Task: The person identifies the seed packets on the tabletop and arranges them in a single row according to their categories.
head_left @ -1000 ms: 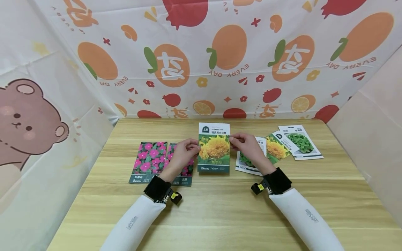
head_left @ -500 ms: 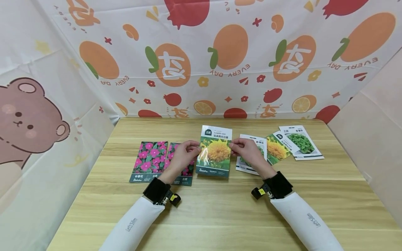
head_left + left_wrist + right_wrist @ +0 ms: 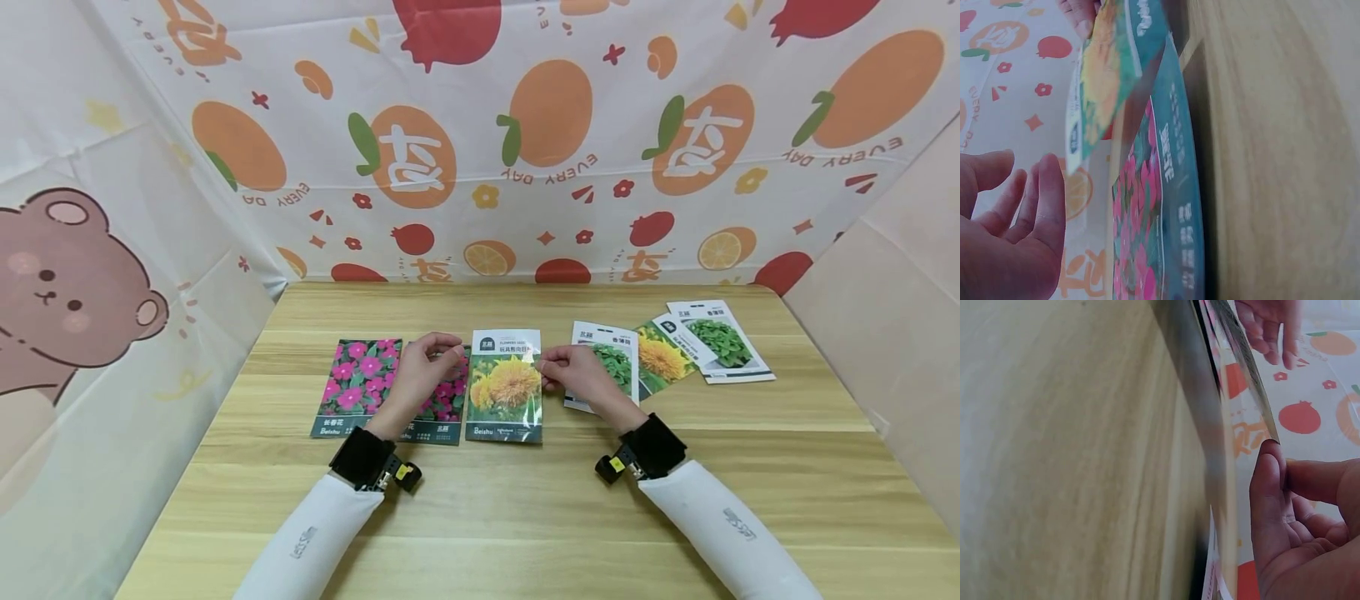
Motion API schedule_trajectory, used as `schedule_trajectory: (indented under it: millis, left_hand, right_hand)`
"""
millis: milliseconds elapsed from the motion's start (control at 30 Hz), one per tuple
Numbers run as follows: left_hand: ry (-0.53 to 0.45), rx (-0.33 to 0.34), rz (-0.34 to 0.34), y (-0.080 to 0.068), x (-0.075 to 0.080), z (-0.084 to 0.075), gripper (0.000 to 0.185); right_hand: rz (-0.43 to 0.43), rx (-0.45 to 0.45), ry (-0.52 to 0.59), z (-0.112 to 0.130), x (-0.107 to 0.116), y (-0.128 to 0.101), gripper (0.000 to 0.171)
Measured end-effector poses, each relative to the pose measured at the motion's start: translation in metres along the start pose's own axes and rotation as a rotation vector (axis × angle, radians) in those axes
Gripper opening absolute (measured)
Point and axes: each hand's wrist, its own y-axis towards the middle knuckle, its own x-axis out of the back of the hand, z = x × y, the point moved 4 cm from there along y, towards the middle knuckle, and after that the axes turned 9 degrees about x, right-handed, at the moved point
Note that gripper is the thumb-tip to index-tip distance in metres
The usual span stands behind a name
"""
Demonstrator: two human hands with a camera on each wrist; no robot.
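The sunflower packet lies almost flat on the table, just beside the pink-flower packets. The right hand pinches its upper right corner; the left hand sits at its left edge, fingers loose and off it. It looks light, thin, glossy and bendable, best taken by an edge or corner. A second ago both hands held it raised, upright.

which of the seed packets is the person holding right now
The sunflower packet in the middle, pinched at its top right edge by the right hand; the pink-flower and green-leaf packets lie flat, unheld.
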Motion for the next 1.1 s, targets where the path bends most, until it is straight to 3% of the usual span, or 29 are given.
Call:
schedule_trajectory:
  millis: [67, 167, 367, 467, 600, 800, 1100]
  left_hand:
    - [0.041, -0.033, -0.019, 0.003, 0.002, 0.004, 0.045]
    - [0.159, -0.065, -0.048, -0.008, 0.001, -0.017, 0.031]
    - [0.586, -0.229, -0.105, -0.013, -0.005, -0.037, 0.022]
    - [0.781, -0.296, -0.055, -0.012, -0.012, -0.039, 0.022]
    - [0.984, -0.355, 0.071, -0.011, -0.023, -0.036, 0.025]
    - [1.121, -0.425, 0.142, -0.012, -0.032, -0.033, 0.028]
    - [1.206, -0.341, 0.158, -0.01, -0.036, -0.029, 0.04]
  right_hand:
    - [0.004, 0.009, -0.026, 0.0, -0.001, 0.0, 0.025]
    - [0.001, 0.043, -0.115, 0.0, -0.002, -0.001, 0.022]
    - [-0.011, 0.085, -0.324, 0.006, -0.006, 0.0, 0.017]
    - [-0.007, 0.086, -0.395, 0.007, -0.007, 0.001, 0.021]
    - [0.004, 0.089, -0.445, 0.006, -0.009, 0.002, 0.03]
    - [0.008, 0.088, -0.486, 0.006, -0.01, 0.003, 0.032]
    - [0.037, 0.08, -0.496, 0.007, -0.012, 0.002, 0.04]
